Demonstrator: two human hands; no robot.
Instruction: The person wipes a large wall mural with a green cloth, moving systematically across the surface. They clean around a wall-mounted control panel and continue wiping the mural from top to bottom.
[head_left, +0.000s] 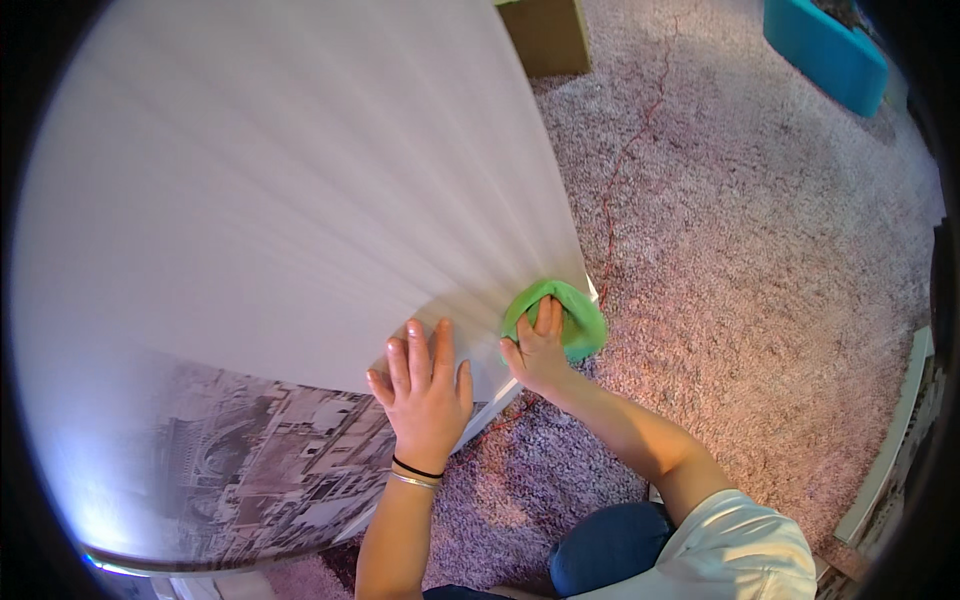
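My left hand (425, 397) rests with spread fingers against a large smooth white panel (315, 187), holding nothing. A black band and a silvery bracelet circle that wrist. To its right, my right hand (541, 352) presses a green cloth (583, 319) onto the panel close to its corner. The cloth is bunched around the fingers and hangs slightly past the panel's edge. Along the panel's lower part runs a printed greyish city scene (300, 457) with buildings and an arched bridge. A bright glare hides some of the print at the lower left.
Shaggy carpet (750, 247) covers the floor, and a thin red cord (616, 169) trails across it beside the panel. A brown box (547, 37) stands at the top, a blue bin (829, 60) at the upper right. A pale-edged board (889, 442) lies at the right rim.
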